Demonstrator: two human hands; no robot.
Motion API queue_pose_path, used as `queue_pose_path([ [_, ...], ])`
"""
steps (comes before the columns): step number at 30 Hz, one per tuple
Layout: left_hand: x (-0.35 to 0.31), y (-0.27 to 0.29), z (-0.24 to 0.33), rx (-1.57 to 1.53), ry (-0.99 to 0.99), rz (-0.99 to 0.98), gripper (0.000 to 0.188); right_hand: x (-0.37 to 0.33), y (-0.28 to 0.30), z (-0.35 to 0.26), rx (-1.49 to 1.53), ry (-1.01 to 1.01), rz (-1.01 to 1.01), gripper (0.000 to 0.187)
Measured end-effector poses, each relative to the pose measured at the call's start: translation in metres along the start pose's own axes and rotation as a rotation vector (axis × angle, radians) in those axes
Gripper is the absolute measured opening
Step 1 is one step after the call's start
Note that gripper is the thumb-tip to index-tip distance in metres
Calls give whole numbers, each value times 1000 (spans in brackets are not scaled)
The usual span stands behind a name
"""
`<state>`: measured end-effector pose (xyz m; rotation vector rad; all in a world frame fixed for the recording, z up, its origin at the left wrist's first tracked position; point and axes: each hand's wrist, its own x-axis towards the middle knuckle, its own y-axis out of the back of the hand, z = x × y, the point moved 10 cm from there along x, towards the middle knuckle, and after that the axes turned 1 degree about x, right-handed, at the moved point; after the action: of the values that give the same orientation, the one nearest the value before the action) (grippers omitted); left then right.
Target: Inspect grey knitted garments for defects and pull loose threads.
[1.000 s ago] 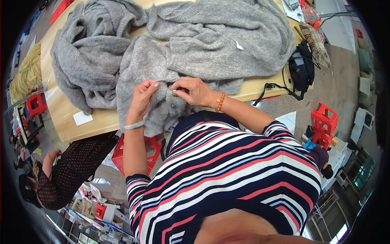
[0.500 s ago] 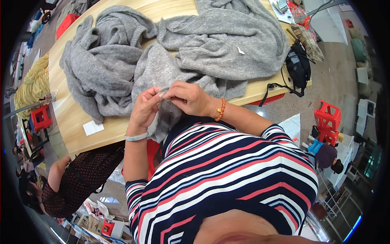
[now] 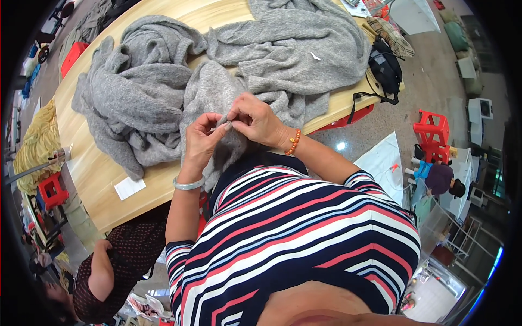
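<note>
A grey knit garment (image 3: 209,89) hangs over the near edge of the table toward my lap. My left hand (image 3: 202,140) pinches a small fold of its knit between thumb and fingertips. Right beside it, my right hand (image 3: 255,118) grips the same bit of fabric, the fingertips of both hands almost touching. Anything finer held between the fingertips is too small to make out. To the left lies a bunched heap of grey knitwear (image 3: 130,92). Another grey knit piece (image 3: 304,54) spreads out at the right, with a small white scrap on it.
The pale wooden table (image 3: 103,201) carries a white paper slip (image 3: 130,188) near its left edge. A black bag with straps (image 3: 385,68) sits at the right edge. Red stools (image 3: 432,130) stand beyond it. Another person (image 3: 117,266) is close by at lower left.
Both hands have shifted slightly right and nearer to me, still pinching the knit. The whole view has turned a little. The person at lower left has an arm in a different position.
</note>
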<state>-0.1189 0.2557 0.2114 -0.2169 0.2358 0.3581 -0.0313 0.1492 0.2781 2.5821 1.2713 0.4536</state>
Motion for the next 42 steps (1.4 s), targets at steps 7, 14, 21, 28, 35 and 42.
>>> queue_pose_path([
  [7,-1,-2,2,68,-90,-31,16,6,-12,1,-137,160,-150,24],
  [14,-9,-5,5,180,-116,113,11,4,-9,31,-26,-160,-254,19],
  [21,-18,-18,13,208,-152,217,11,-2,-6,59,536,-342,-413,22],
  [28,-30,-43,48,462,-352,353,16,-4,10,54,458,-265,-360,20],
  [35,-41,-52,41,502,-436,460,21,-5,15,51,290,19,-373,17],
  [42,-45,-60,48,623,-526,441,21,-5,11,52,264,32,-459,15],
])
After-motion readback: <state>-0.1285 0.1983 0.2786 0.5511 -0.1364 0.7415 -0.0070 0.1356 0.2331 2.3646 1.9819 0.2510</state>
